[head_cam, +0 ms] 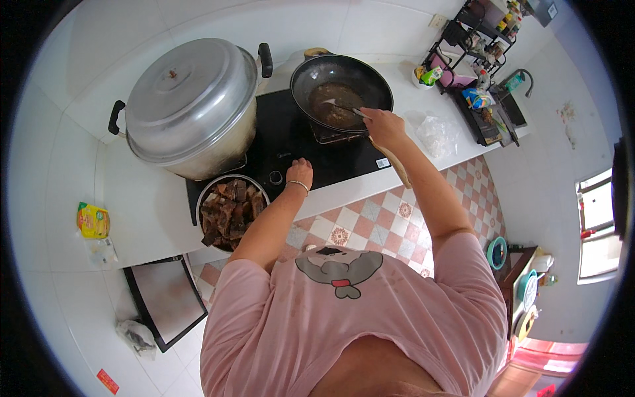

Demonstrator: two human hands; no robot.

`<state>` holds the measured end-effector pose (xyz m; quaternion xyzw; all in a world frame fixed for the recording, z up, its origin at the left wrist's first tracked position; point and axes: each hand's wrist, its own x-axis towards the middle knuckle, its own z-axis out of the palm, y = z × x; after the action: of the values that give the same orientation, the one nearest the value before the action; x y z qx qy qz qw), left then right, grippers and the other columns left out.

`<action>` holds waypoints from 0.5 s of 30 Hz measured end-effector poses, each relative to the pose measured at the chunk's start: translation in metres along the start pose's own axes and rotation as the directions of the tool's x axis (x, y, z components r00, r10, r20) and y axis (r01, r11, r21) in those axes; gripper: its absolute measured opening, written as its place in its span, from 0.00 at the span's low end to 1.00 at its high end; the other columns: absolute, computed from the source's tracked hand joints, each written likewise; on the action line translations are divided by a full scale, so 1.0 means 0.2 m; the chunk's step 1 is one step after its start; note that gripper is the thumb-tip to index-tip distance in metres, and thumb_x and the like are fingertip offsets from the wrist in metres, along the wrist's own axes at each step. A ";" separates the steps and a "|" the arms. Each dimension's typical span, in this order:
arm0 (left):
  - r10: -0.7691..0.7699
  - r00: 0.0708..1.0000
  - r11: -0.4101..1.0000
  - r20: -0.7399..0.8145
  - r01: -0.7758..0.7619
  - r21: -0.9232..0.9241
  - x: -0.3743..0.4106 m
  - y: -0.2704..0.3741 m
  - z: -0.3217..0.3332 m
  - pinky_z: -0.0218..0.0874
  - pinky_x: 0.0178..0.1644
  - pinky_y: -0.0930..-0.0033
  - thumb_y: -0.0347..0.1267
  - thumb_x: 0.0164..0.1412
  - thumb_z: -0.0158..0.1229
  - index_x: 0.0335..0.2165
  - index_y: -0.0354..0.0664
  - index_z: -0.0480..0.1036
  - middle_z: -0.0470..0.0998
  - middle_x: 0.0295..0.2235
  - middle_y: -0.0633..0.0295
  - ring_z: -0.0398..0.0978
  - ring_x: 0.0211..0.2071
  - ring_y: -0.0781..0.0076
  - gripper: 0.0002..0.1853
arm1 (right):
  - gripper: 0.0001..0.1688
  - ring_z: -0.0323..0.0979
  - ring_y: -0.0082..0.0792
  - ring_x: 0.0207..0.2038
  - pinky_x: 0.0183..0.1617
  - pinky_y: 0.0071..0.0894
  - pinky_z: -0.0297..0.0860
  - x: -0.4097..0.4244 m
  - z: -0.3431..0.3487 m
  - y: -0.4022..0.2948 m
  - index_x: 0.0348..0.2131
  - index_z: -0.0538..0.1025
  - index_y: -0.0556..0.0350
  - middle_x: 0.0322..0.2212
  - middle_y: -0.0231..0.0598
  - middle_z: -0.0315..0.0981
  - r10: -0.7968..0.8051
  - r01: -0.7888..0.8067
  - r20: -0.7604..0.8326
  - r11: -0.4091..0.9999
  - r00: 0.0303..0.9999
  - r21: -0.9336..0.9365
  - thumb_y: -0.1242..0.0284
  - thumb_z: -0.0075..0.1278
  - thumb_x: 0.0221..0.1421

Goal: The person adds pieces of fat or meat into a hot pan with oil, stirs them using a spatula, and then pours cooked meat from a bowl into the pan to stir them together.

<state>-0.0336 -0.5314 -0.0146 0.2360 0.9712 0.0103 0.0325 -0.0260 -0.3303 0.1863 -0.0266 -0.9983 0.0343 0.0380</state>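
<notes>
My right hand grips the handle of a metal spatula or ladle, whose head dips into brown liquid in a black wok. The wok sits on the right burner of a black glass cooktop; its wooden handle points towards me, below my right forearm. My left hand rests at the cooktop's front, right of a round knob; its fingers look curled, and whether they hold anything is hidden. Left of that forearm, a round metal bowl is heaped with dark brown chunks, apparently meat.
A large lidded aluminium pot stands on the left burner. Right of the wok lie a clear plastic bag, a small white bowl, a black rack and a sink. A yellow packet lies at the left.
</notes>
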 end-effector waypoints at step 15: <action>0.069 0.812 0.846 -0.580 -0.356 -0.398 -0.62 -0.19 -0.61 0.61 0.42 0.64 0.31 0.47 0.56 0.45 0.41 0.64 0.66 0.45 0.59 0.64 0.43 0.64 0.24 | 0.17 0.69 0.46 0.40 0.42 0.40 0.64 -0.10 -0.06 0.23 0.43 0.71 0.43 0.34 0.46 0.72 0.080 -0.079 0.035 0.996 0.996 -0.027 0.65 0.40 0.53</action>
<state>0.0518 -0.6224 0.1141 0.3177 0.8706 0.3256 -0.1875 -0.0038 -0.2850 0.1928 -0.0663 -0.9974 0.0235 0.0185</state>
